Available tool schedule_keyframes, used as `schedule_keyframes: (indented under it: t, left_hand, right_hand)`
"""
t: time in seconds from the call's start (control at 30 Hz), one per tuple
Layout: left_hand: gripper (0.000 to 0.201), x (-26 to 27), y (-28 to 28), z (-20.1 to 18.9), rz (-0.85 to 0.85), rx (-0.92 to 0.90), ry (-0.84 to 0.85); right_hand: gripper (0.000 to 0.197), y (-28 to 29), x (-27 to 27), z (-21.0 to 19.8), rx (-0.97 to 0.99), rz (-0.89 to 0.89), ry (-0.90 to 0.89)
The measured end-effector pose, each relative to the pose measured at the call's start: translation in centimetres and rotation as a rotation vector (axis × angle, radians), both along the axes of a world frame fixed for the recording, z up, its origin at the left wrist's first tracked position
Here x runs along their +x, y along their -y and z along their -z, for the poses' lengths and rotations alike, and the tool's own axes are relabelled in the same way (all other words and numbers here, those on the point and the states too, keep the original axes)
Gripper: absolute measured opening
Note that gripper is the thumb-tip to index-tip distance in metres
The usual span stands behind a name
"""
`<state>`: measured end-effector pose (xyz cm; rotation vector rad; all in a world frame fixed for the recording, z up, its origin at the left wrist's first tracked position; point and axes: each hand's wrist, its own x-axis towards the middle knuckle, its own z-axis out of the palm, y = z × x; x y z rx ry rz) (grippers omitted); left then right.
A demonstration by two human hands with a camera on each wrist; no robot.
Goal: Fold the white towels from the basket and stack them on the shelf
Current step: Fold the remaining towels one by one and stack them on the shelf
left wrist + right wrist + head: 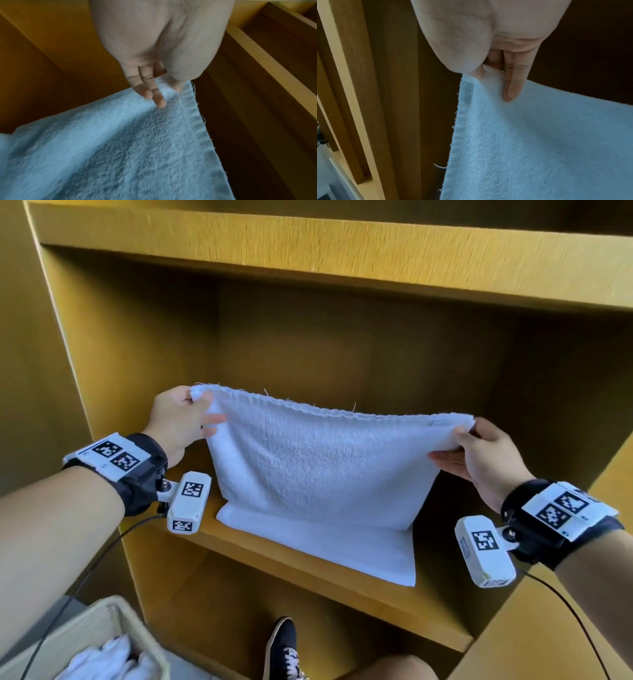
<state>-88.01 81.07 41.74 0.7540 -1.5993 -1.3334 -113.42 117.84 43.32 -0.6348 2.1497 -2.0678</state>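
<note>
Two hands pinch the white towel [308,467]: left hand [178,419] at nine o'clock, right hand [486,453] at three. Its lower half (folded flat) lies on the shelf [342,580].

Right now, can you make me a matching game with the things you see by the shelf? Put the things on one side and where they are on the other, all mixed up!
Things:
1. white towel
2. basket
3. left hand
4. shoe

Places:
A. on the floor at the bottom left, with white cloth inside
B. pinching the towel's upper left corner
C. on the floor below the shelf, near the bottom middle
D. lower part lying on the shelf, upper edge lifted

Pairs: 1-D, 2-A, 3-B, 4-C
</note>
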Motion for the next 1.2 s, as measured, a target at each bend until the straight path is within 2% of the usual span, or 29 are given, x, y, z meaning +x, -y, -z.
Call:
schedule_keyframes:
  t: [0.13,0.2,0.3,0.37,0.53,0.87,1.07,1.2]
  left_hand:
    - [0.018,1.9,0.1,1.6,-0.033,-0.103,0.116]
    - [0.021,3.0,0.3,2.7,0.0,-0.091,0.13]
    - [0.015,4.5,0.5,4.5,0.053,-0.058,0.142]
    - [0.01,5.2,0.6,5.7,0.119,0.0,0.133]
    - [0.02,6.7,0.2,8.4,0.267,0.119,0.144]
    - [0.017,7.4,-1.3,13.5,0.262,0.296,0.364]
    - [0.019,6.5,-1.4,16.7,0.236,0.33,0.459]
    - [0.016,5.1,-1.0,17.6,0.198,0.322,0.486]
  right_hand:
    - [0.023,-1.3,1.0,1.5,0.192,0.056,-0.138]
    - [0.024,-1.8,1.3,2.5,0.237,0.052,-0.184]
    - [0.022,-2.3,2.0,4.0,0.272,0.024,-0.185]
    - [0.023,-2.6,2.3,5.2,0.285,0.01,-0.159]
    - [0.028,-2.9,2.6,8.3,0.281,-0.038,-0.045]
    - [0.025,-2.6,3.4,14.8,0.478,0.026,0.109]
    - [0.019,-2.3,2.8,18.1,0.566,0.038,0.251]
    - [0.018,-1.4,1.6,18.8,0.609,0.041,0.286]
